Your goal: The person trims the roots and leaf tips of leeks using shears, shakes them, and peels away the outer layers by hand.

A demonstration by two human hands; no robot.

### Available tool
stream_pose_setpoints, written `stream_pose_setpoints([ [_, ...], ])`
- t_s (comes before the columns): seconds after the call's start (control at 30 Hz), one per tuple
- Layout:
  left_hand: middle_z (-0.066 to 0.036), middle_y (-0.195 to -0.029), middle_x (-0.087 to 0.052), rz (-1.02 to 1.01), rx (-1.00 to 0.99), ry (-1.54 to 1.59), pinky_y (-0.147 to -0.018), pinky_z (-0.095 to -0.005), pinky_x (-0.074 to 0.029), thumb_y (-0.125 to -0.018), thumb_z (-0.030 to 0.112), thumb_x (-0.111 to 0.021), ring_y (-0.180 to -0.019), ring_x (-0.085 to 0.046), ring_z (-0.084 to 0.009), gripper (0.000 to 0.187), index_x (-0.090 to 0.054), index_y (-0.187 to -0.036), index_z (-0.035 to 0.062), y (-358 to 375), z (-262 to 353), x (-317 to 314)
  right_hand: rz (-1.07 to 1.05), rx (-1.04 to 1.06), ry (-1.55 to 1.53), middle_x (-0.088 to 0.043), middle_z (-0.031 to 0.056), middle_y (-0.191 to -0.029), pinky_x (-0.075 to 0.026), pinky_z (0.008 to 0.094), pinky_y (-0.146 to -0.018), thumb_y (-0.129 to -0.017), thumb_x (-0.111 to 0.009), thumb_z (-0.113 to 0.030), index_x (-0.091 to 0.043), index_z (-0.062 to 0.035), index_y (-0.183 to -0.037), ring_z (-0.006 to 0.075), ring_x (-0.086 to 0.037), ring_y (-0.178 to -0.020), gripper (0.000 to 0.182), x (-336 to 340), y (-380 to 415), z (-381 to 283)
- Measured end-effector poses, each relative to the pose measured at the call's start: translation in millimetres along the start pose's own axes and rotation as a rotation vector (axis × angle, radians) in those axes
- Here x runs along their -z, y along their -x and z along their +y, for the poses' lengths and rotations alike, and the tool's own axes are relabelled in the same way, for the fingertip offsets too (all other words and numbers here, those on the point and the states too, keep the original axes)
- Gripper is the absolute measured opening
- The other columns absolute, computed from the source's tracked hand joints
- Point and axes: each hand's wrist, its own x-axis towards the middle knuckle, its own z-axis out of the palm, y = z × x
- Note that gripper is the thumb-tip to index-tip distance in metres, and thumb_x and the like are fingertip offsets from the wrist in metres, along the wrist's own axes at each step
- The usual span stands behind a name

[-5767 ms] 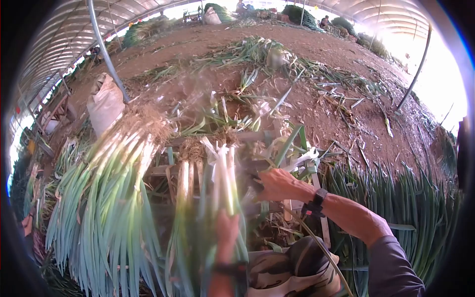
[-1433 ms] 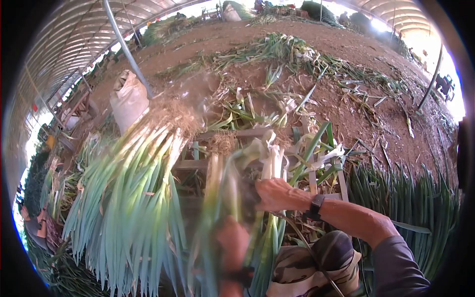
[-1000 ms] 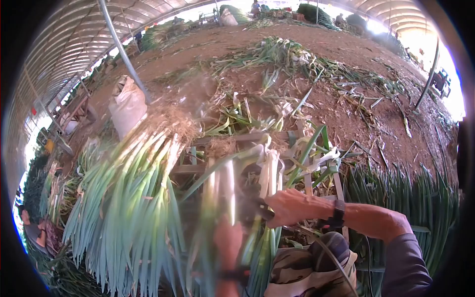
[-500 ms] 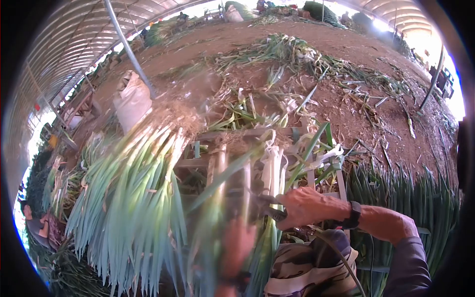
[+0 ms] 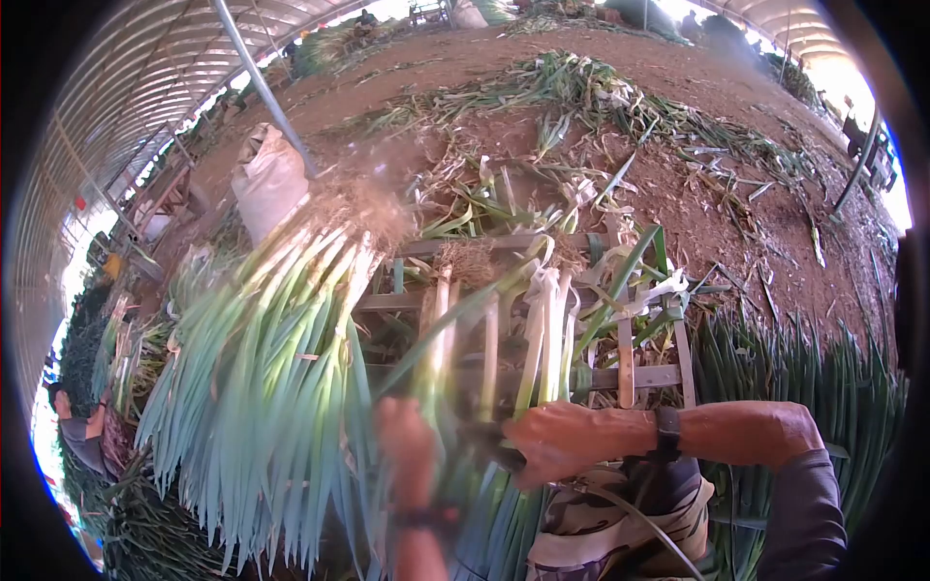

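My left hand [image 5: 405, 450] is smeared by motion over the green leaves, so its fingers cannot be read. Just left of it lies a thick bundle of long green onions [image 5: 281, 329], roots pointing away from me. My right hand [image 5: 552, 441] is closed around a dark tool [image 5: 489, 441] that looks like an air gun; its front end is blurred. Under and beyond both hands, several loose green onions [image 5: 552, 329] with white stems rest across a slatted wooden rack [image 5: 649, 376].
A thin hose [image 5: 644, 523] crosses my camouflage-clad lap. More green onions [image 5: 794, 416] stand densely at the right. A pale sack [image 5: 268, 184] sits by a metal pole [image 5: 260, 82]. Leaf waste [image 5: 581, 87] litters the soil. Another person [image 5: 85, 426] is at the far left.
My left hand has moved left and slightly up, away from the middle stalks. My right hand has shifted left and down with the dark tool. The view has tilted slightly.
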Motion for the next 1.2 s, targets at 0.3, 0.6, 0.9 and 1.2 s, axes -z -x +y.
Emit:
stream_pose_setpoints([
  [0.3,-0.016,-0.104,-0.061,-0.210,-0.009,-0.214,-0.090,-0.0478,-0.049,-0.084,0.016,-0.068,-0.103,-0.058,-0.0355,0.025,-0.067,-0.105,0.0019,-7.3,25.2,7.8,0.213,-0.069,0.134,-0.069,0.0149,-0.068,-0.057,0.0435,-0.060,-0.075,-0.072,-0.037,-0.070,0.0007,-0.075,0.0329,-0.072,-0.066,0.038,-11.6,-48.1,45.6],
  [0.6,-0.019,-0.103,-0.061,-0.159,0.009,-0.055,-0.085,-0.0500,-0.052,-0.081,0.017,-0.070,-0.100,-0.062,-0.0383,0.029,-0.062,-0.102,0.0003,-9.6,25.4,-21.5,0.281,-0.221,0.222,-0.068,0.0143,-0.069,-0.057,0.0412,-0.058,-0.075,-0.073,-0.038,-0.068,-0.0005,-0.084,0.0314,-0.070,-0.065,0.038,10.0,-68.1,67.4],
  [0.9,-0.021,-0.100,-0.064,-0.207,0.071,-0.012,-0.082,-0.0523,-0.054,-0.077,0.019,-0.072,-0.093,-0.067,-0.0421,0.034,-0.062,-0.102,-0.0017,-14.3,30.4,-25.7,0.259,-0.240,0.175,-0.066,0.0141,-0.071,-0.051,0.0375,-0.043,-0.083,-0.075,-0.036,-0.049,-0.0032,-0.143,0.0236,-0.063,-0.053,0.073,13.3,-85.4,95.5],
  [1.2,-0.024,-0.095,-0.073,-0.282,0.305,0.397,-0.081,-0.0460,-0.056,-0.068,0.016,-0.072,-0.088,-0.072,-0.0412,0.048,-0.063,-0.110,-0.0043,-33.2,28.7,9.7,0.141,-0.245,-0.042,-0.069,0.0204,-0.081,-0.056,0.0449,-0.063,-0.084,-0.074,-0.042,-0.059,0.0002,-0.121,0.0335,-0.070,-0.071,0.058,27.1,-17.1,40.4],
])
